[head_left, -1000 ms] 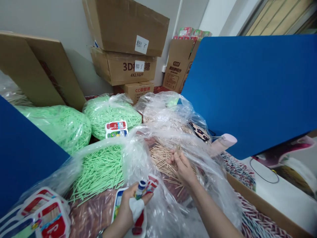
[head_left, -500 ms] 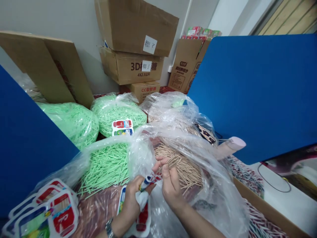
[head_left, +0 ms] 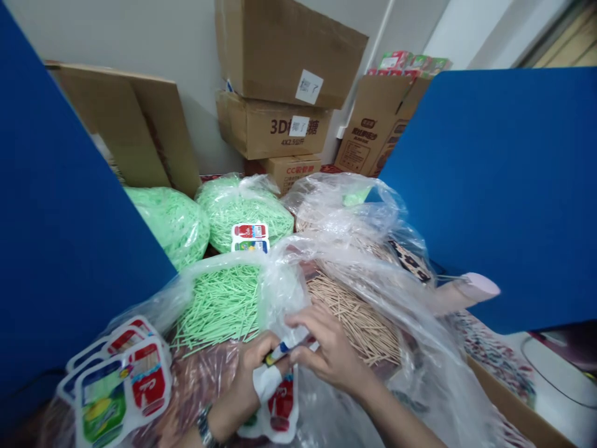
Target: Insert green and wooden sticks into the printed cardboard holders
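Note:
My left hand (head_left: 256, 367) is closed on a small blue and white printed packet (head_left: 278, 353), with a white wrap or tissue (head_left: 267, 381) at its fingers. My right hand (head_left: 326, 345) reaches the packet's upper end, thumb and fingers curled around it; whether sticks are in its grasp is hidden. Behind the hands lie a pile of green sticks (head_left: 221, 305) on the left and a pile of tan sticks (head_left: 357, 314) on the right, both in open clear plastic. A red printed card (head_left: 281, 407) lies under my left hand.
Printed cards (head_left: 124, 392) are stacked at the lower left. Tied bags of green sticks (head_left: 242, 208) stand behind the piles. Blue panels (head_left: 504, 186) flank both sides, a pale cylinder (head_left: 466, 292) sits at right, and cardboard boxes (head_left: 275, 127) are stacked at the back.
My right hand has moved from above the tan sticks down and left to the packet; the tan sticks it held are no longer visible. The whole view has shifted, so things appear further right.

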Motion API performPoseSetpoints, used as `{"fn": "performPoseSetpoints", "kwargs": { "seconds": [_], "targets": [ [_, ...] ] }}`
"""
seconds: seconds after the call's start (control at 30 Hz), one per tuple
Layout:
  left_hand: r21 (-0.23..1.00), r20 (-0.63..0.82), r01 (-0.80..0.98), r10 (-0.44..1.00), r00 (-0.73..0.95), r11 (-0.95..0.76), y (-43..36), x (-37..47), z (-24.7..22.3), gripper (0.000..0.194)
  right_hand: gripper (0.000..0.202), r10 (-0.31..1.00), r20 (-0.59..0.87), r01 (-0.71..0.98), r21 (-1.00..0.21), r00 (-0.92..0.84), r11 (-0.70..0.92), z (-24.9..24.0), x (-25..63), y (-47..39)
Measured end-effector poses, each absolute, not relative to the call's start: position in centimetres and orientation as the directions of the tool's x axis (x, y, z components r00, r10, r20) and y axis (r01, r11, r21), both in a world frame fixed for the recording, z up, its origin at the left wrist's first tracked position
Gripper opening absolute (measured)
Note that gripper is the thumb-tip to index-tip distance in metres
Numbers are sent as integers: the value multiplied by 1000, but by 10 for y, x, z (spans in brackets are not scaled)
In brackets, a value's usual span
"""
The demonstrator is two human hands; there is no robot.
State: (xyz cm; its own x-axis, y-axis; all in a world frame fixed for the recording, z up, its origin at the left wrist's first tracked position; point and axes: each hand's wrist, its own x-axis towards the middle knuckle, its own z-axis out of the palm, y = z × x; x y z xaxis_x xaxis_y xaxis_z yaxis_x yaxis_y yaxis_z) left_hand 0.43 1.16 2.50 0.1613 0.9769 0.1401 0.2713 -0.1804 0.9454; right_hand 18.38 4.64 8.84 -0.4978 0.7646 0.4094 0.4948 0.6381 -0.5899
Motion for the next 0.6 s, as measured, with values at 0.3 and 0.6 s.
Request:
{"fn": "performPoseSetpoints", "kwargs": {
  "seconds": [0.3, 0.6],
  "targets": [
    [986, -97, 152, 971, 216, 65, -25, -44, 19, 20, 35, 534, 395, 454, -283, -747, 845, 72, 138, 39],
    [958, -77, 286, 987, 142, 34, -46, -80, 19, 32, 30, 665, 113, 230, -885, -738, 405, 58, 112, 91]
  ]
}}
